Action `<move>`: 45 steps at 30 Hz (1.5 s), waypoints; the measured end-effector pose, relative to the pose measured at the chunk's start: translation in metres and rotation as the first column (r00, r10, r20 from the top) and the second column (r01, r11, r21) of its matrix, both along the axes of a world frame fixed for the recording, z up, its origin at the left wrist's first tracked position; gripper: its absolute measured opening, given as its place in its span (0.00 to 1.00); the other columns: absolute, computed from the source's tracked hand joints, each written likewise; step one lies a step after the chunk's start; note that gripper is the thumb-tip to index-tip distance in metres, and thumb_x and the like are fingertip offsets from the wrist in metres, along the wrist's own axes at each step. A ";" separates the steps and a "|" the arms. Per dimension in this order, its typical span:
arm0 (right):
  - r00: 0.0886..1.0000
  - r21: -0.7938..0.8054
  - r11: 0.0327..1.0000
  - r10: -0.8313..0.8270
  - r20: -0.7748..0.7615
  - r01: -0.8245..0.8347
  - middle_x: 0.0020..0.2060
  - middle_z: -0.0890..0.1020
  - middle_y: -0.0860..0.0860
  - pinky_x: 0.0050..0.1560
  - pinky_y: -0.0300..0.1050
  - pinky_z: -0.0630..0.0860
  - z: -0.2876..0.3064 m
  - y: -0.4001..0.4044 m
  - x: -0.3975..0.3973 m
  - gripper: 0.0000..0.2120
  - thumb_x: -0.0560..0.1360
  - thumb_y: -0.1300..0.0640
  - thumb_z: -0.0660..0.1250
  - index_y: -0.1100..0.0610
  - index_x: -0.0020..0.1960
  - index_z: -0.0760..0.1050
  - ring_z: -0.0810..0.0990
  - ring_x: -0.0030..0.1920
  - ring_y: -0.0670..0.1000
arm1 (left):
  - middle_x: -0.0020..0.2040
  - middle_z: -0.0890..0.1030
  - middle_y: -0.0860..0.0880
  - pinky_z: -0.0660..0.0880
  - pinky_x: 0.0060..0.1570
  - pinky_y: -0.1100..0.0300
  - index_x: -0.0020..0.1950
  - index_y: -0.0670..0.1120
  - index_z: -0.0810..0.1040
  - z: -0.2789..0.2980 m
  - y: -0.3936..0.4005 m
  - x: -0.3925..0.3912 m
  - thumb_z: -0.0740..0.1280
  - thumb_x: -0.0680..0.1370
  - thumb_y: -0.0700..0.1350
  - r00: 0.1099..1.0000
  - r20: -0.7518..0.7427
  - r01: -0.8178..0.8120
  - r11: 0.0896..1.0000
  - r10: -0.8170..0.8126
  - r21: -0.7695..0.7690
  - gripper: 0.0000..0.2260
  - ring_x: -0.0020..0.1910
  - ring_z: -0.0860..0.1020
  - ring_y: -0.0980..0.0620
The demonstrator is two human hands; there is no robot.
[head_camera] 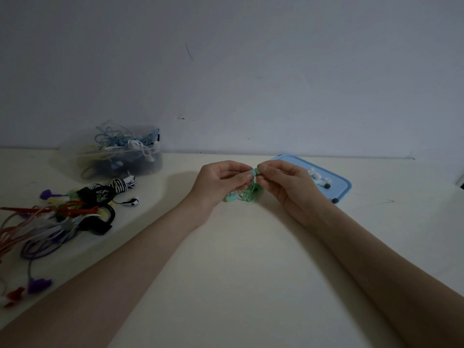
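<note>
A mint-green wired earphone set hangs between both hands above the pale table. My left hand and my right hand meet at one green earbud and pinch it between fingertips and thumbs. The green cable loops down below the hands, and the other earbud lies on the table under my left hand.
A clear plastic tub full of tangled blue and white cables stands at the back left. Loose coloured cables and earphones are spread over the left side. A blue lid with small white and black ear tips lies at the back right. A wall rises behind.
</note>
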State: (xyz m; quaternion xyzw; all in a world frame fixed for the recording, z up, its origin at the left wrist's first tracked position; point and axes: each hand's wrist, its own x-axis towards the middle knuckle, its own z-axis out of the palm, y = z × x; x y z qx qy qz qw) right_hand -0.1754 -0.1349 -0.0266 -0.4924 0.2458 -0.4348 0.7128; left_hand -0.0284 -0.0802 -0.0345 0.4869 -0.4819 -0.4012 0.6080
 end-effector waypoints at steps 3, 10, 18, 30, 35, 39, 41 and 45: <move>1.000 0.030 1.000 0.006 0.026 -0.007 0.34 0.83 0.54 0.40 0.32 0.79 0.001 0.001 0.000 0.05 0.74 0.69 0.63 0.66 0.44 0.77 0.82 0.35 0.45 | 0.39 0.83 0.47 0.76 0.41 0.69 0.45 0.42 0.81 0.000 -0.001 0.001 0.69 0.73 0.36 1.000 -0.013 -0.002 1.000 0.002 0.002 0.03 0.37 0.80 0.57; 1.000 0.090 0.996 0.021 0.019 -0.023 0.35 0.84 0.55 0.40 0.32 0.79 0.002 0.000 -0.002 0.05 0.74 0.70 0.62 0.68 0.46 0.77 0.83 0.36 0.47 | 0.36 0.83 0.50 0.77 0.41 0.68 0.44 0.42 0.81 -0.003 -0.002 0.002 0.69 0.73 0.36 1.000 -0.025 0.005 1.000 -0.005 0.002 0.03 0.37 0.80 0.57; 0.999 0.128 0.991 0.033 0.013 -0.035 0.36 0.84 0.58 0.39 0.33 0.79 0.003 -0.001 -0.003 0.05 0.74 0.71 0.63 0.68 0.45 0.78 0.84 0.37 0.48 | 0.38 0.84 0.50 0.76 0.41 0.69 0.45 0.44 0.81 -0.002 -0.002 0.002 0.69 0.73 0.36 1.000 -0.015 0.022 1.000 -0.022 -0.006 0.04 0.39 0.81 0.57; 0.996 0.260 0.962 0.084 0.025 -0.088 0.38 0.83 0.60 0.36 0.33 0.79 0.000 -0.003 -0.005 0.07 0.74 0.72 0.61 0.72 0.45 0.77 0.84 0.37 0.49 | 0.38 0.84 0.52 0.76 0.39 0.69 0.44 0.44 0.81 -0.005 -0.002 0.004 0.69 0.73 0.36 0.998 0.045 0.037 0.999 -0.037 0.001 0.04 0.38 0.81 0.58; 0.991 0.283 0.950 0.131 0.018 -0.131 0.40 0.84 0.60 0.39 0.33 0.80 0.001 -0.004 -0.006 0.12 0.75 0.71 0.59 0.71 0.40 0.81 0.84 0.39 0.48 | 0.38 0.84 0.52 0.76 0.40 0.69 0.43 0.46 0.81 -0.005 -0.001 0.004 0.69 0.73 0.36 0.997 0.057 0.047 0.999 -0.046 -0.006 0.05 0.39 0.80 0.57; 0.989 0.306 0.941 0.145 0.011 -0.141 0.40 0.84 0.61 0.40 0.34 0.80 0.002 -0.003 -0.005 0.12 0.75 0.71 0.60 0.71 0.39 0.81 0.84 0.38 0.49 | 0.37 0.84 0.53 0.74 0.36 0.71 0.44 0.46 0.81 -0.004 0.000 0.004 0.69 0.73 0.36 0.997 0.067 0.050 0.999 -0.049 -0.003 0.05 0.37 0.80 0.59; 0.990 0.324 0.936 0.140 0.022 -0.139 0.41 0.83 0.62 0.39 0.34 0.80 0.002 -0.003 -0.005 0.11 0.75 0.71 0.60 0.72 0.41 0.80 0.84 0.38 0.49 | 0.36 0.84 0.54 0.73 0.34 0.72 0.44 0.46 0.81 -0.004 0.000 0.004 0.68 0.74 0.36 0.996 0.066 0.053 0.999 -0.053 -0.006 0.06 0.36 0.80 0.60; 0.988 0.336 0.930 0.148 0.033 -0.150 0.41 0.83 0.62 0.38 0.34 0.80 0.002 -0.003 -0.005 0.10 0.75 0.70 0.60 0.72 0.43 0.79 0.84 0.39 0.49 | 0.37 0.84 0.53 0.74 0.37 0.71 0.45 0.46 0.81 -0.004 -0.001 0.005 0.67 0.74 0.36 0.996 0.068 0.066 0.998 -0.066 -0.006 0.06 0.37 0.81 0.59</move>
